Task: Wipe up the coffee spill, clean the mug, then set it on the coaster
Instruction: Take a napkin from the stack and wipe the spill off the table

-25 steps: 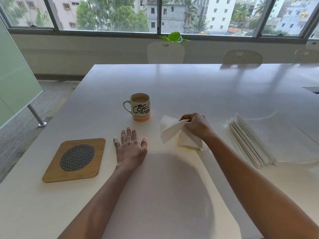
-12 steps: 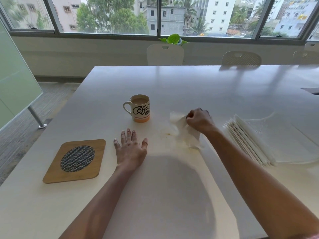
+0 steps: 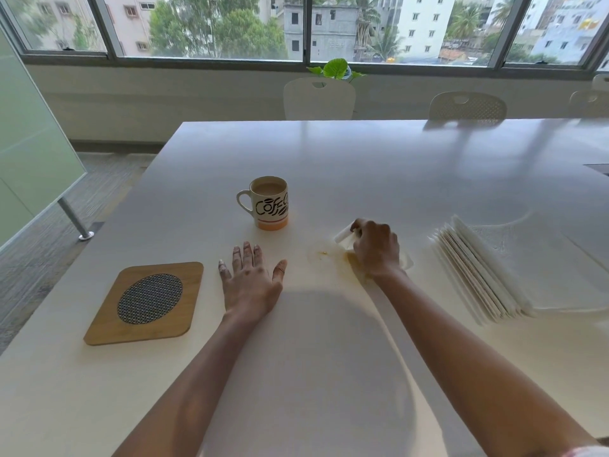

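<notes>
A white mug (image 3: 271,203) with black "Coffee" lettering and an orange base stands upright on the white table (image 3: 379,166), with milky coffee in it. To its right, my right hand (image 3: 375,249) is shut on a crumpled white tissue (image 3: 343,233) and presses it onto the table. A yellowish coffee spill (image 3: 324,253) shows just left of and below that hand. My left hand (image 3: 252,282) lies flat with fingers spread, in front of the mug. A wooden coaster (image 3: 146,303) with a dark woven centre lies at the left.
A stack of white napkins (image 3: 478,275) lies to the right of my right hand. Chairs (image 3: 319,98) stand beyond the far edge under the window. The table's left edge runs past the coaster, with a metal leg (image 3: 74,222) on the floor there.
My right hand has pushed the tissue down from a raised, loose fold onto the table and slid it back and forth over the spill. My left hand has stayed put.
</notes>
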The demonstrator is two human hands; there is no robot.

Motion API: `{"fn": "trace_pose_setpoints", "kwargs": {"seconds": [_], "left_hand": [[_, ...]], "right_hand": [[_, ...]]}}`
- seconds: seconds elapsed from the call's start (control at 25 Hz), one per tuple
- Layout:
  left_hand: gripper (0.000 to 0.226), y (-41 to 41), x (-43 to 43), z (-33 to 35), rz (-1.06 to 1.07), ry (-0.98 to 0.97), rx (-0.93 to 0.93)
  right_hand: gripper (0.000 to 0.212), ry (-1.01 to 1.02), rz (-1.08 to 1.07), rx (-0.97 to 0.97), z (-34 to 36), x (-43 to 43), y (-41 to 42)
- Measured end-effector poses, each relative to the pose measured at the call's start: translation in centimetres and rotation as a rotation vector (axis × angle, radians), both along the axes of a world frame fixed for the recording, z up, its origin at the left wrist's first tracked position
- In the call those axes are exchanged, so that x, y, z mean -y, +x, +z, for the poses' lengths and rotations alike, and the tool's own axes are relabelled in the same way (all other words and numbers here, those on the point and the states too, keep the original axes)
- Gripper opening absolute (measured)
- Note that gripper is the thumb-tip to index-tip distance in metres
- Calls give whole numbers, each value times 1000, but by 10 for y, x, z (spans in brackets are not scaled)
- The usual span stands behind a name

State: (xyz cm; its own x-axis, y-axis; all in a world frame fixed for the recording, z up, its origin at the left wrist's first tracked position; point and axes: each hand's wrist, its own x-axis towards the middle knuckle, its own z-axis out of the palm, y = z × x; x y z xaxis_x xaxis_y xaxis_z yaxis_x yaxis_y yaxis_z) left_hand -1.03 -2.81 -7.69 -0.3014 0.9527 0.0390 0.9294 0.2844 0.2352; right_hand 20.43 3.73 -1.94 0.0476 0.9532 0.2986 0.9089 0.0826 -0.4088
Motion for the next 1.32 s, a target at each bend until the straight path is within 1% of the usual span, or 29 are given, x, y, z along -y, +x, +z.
{"fn": "trace_pose_setpoints", "kwargs": {"seconds": [0.12,0.24,0.28,0.32,0.4,0.64,0.76,0.84,0.92,1.04,1.16,1.24,1.32], "left_hand": [[80,1,0,1,5,4,-2],[80,1,1,1,9,7,4],[79,1,1,1,7,6,9],[78,1,1,1,5,6,13],[75,1,1,1,2,17,16],[72,1,1,1,0,18,0],[72,0,1,1,-1,11,0],[71,0,1,2,-4,2,-2],[70,1,1,2,-5,-9,-13],[70,0,2,2,-3,-20,-24],[70,-1,1,2,-3,-27,-26],[71,0,1,1,0,-28,-28],[71,0,2,2,-1,-26,-30]], "right_hand": [[36,-163,-5,-11,-11,4,-13],[54,-249,7,46,-20,2,-27],[55,-257,27,41,-22,0,-31],[52,-254,68,41,-23,-2,-34],[48,-233,188,55,-25,-2,-39],[67,-258,439,-24,-26,2,-22],[71,-254,522,-144,-29,11,-16],[68,-258,559,-214,-29,17,-11],[61,-247,589,-240,-28,21,-6],[51,-259,573,-251,-25,28,3],[50,-303,556,-301,-19,33,14],[49,-379,574,-428,-11,33,20],[43,-420,552,-571,-1,30,27]]}}
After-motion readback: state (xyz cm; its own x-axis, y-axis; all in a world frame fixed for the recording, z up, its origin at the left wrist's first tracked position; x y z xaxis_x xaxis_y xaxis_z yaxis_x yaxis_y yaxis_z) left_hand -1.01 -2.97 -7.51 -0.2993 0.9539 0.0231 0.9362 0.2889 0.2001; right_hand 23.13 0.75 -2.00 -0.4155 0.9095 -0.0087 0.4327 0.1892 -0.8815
